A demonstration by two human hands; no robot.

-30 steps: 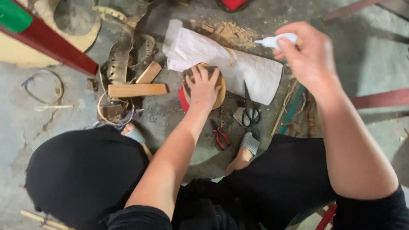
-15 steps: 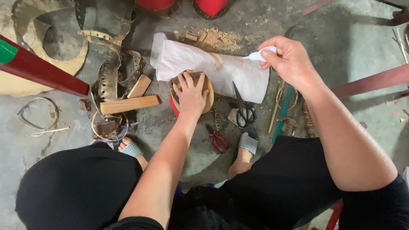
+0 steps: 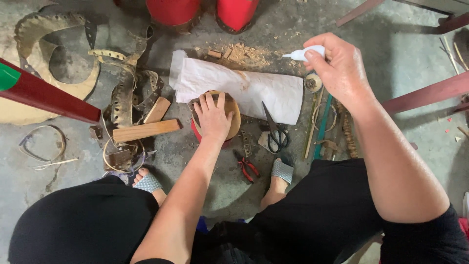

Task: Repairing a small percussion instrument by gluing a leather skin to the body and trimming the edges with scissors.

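The left hand (image 3: 213, 117) lies flat, fingers spread, on a round wooden piece (image 3: 233, 116) — pressing it down on a red base that shows just under the wrist. The right hand (image 3: 342, 68) is raised off the floor (image 3: 400, 54), clenched around a small white squeeze bottle (image 3: 305, 53) whose nozzle points toward the left hand. Between the two hands lies a sheet of white paper (image 3: 254, 88), touching the wooden piece. Black scissors (image 3: 274, 129) rest just beside the left hand's thumb side, red pliers (image 3: 248, 167) near its wrist — a wooden block (image 3: 145, 131) lies on its outer side.
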